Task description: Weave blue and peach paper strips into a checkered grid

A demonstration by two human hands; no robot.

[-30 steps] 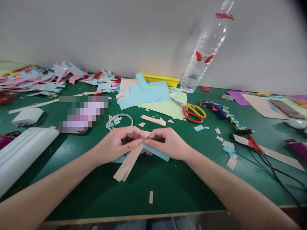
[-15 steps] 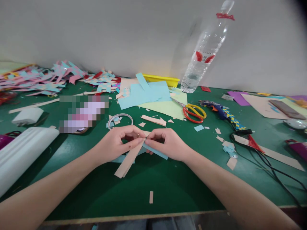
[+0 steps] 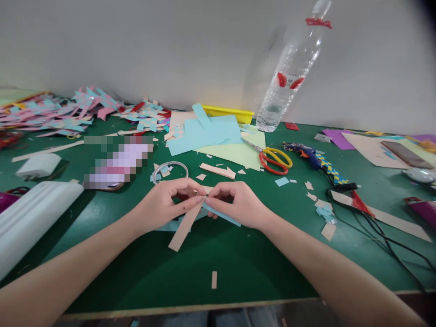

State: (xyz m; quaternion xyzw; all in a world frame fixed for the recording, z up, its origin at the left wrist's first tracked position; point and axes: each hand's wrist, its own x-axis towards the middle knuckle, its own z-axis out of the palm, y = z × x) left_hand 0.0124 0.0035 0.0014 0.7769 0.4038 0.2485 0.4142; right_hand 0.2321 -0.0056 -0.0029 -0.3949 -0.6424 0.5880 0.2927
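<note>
My left hand [image 3: 173,202] and my right hand [image 3: 235,204] meet fingertip to fingertip over the green table. Both pinch paper strips where they cross. A beige paper strip [image 3: 185,227] slants down toward me from the left fingertips. From under the right fingers a light blue paper strip [image 3: 226,215] sticks out to the lower right, and more blue paper [image 3: 170,225] shows below the left hand. The crossing itself is mostly covered by my fingers. Just beyond the hands lie a ring-shaped roll of tape [image 3: 170,171] and a loose beige strip [image 3: 217,170].
Scissors [image 3: 274,160] with red and yellow handles lie beyond my right hand. Blue paper sheets [image 3: 211,129] and a yellow tray [image 3: 228,113] are at the back, near a leaning water bottle [image 3: 286,77]. A glue gun [image 3: 313,159] and black cables [image 3: 378,231] lie right; a phone [image 3: 119,165] lies left.
The beige strip's two loose ends, slightly apart before, now line up as one, and its lower end has shifted a little right. Both hands stay almost in place.
</note>
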